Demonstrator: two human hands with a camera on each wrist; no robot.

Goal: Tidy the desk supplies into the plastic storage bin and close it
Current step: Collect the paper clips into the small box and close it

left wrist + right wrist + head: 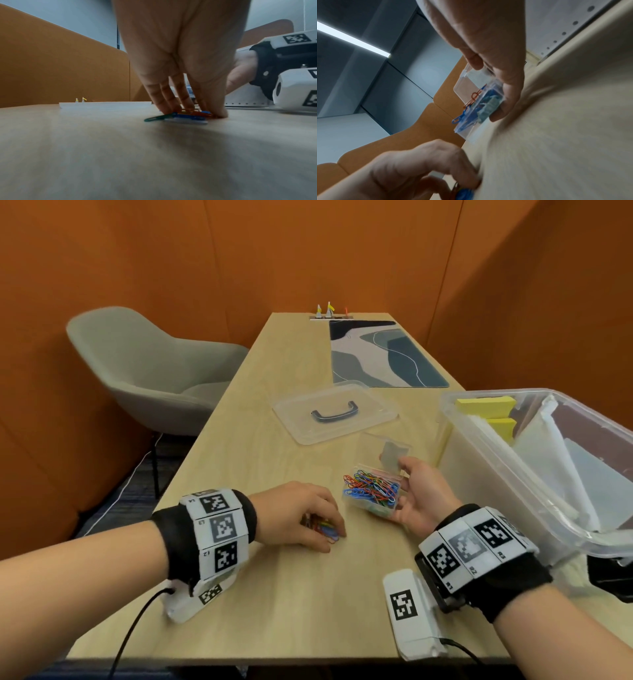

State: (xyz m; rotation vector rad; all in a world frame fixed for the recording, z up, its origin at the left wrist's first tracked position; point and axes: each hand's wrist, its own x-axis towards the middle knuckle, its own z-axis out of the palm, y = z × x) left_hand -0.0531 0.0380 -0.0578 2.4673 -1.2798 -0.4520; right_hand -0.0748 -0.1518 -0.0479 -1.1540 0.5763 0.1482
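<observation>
- My left hand (301, 517) pinches loose paper clips (180, 116) against the desk (274, 604), with bare wood toward the near edge.
- My right hand (423, 498) grips the small clip box (375, 489), its lid up, just beside the storage bin (479, 470).
- The bin lid (337, 414) lies apart, farther back.
- Only my left wrist view shows the clips stacked flat under my fingertips (164, 106).

I see a light wooden table (260, 446) carrying 1 clear bin lid (334, 414) with a dark handle, 1 patterned mat (383, 354) farther back, an open storage bin (479, 460) at right, and loose paper clips (325, 530) near me.
</observation>
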